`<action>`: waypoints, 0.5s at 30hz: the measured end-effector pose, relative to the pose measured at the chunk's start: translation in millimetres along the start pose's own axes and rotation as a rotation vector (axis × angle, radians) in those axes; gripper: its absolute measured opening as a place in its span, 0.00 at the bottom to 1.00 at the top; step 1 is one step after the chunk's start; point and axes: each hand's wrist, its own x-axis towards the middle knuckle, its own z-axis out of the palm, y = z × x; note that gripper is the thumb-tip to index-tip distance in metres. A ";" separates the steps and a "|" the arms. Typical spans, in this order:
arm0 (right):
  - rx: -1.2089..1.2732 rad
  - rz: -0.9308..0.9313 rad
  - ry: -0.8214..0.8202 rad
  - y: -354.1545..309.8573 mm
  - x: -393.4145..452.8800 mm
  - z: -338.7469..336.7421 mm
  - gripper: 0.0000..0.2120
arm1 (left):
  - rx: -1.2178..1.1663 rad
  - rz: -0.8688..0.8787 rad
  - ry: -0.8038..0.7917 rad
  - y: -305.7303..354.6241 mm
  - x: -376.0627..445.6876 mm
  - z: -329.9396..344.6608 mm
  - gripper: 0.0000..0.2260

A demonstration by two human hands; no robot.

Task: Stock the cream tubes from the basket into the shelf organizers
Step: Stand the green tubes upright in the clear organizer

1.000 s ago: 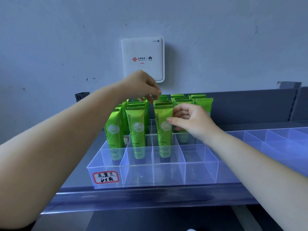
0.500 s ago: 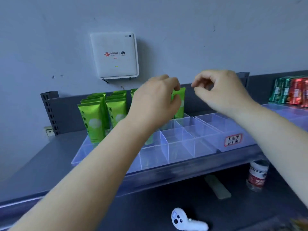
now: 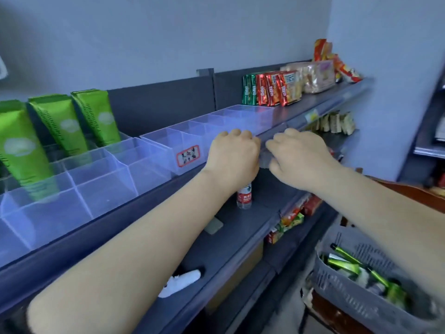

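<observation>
Green tubes (image 3: 60, 121), three in view, stand in the left organizer (image 3: 72, 184) on the shelf (image 3: 168, 189); its front cells are bare. More tubes lie in the gray basket (image 3: 356, 295) low right. Left hand (image 3: 232, 157) and right hand (image 3: 298, 157) curl at the shelf edge; whether they hold anything I cannot tell

Red and green snack packets (image 3: 272, 88) on the top shelf, a water bottle (image 3: 244, 196) below.
</observation>
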 end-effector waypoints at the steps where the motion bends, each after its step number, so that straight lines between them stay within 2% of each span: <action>1: 0.007 0.003 0.000 9.9 -8.8 9.2 0.09 | -0.010 0.033 -0.019 10.8 7.2 7.9 0.09; 4: 0.020 0.033 -0.073 40.5 -37.0 30.0 0.06 | -0.062 0.112 -0.046 47.5 27.8 28.0 0.09; 7: -0.045 0.099 -0.204 74.6 -64.6 49.2 0.09 | -0.110 0.194 -0.084 94.4 50.8 44.3 0.09; 9: -0.074 0.089 -0.208 85.0 -76.9 56.8 0.12 | -0.096 0.224 -0.118 111.0 56.4 53.8 0.10; 12: -0.078 0.098 -0.251 125.2 -107.7 81.5 0.11 | -0.126 0.289 -0.125 157.0 80.1 73.3 0.12; 15: -0.056 0.127 -0.344 162.9 -141.2 107.4 0.13 | -0.192 0.324 -0.151 204.9 98.4 92.3 0.12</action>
